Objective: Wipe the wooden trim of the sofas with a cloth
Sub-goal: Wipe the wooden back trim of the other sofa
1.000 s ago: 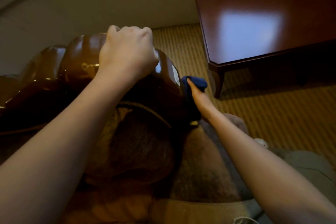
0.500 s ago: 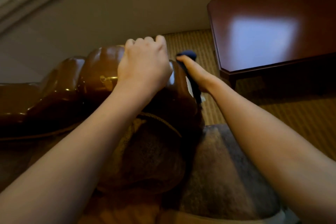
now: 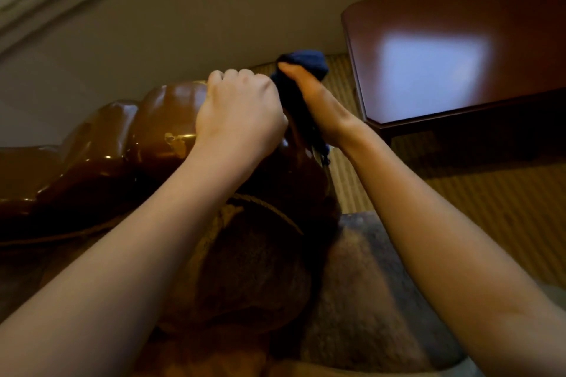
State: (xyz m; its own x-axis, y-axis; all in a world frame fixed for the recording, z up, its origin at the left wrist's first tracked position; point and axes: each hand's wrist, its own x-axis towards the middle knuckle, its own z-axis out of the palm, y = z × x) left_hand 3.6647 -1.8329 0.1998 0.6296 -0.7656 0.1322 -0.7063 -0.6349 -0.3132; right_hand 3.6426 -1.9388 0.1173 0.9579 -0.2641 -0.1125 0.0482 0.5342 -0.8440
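The sofa's glossy carved wooden trim curves from the left edge to the middle of the view. My left hand grips the top of its rounded end, fingers curled over the far side. My right hand holds a dark blue cloth against the right face of that end, near the top. The cloth hangs down along the wood beneath my palm. My right fingers are hidden behind the cloth.
A dark red wooden table stands at the upper right, close to the sofa's end. Striped tan carpet lies between them. The sofa's brown upholstered arm and seat cushion fill the lower middle. A pale wall is behind.
My right hand slid the blue cloth upward along the right side of the trim's end, from low on the side to its top. My left hand kept its grip on the trim.
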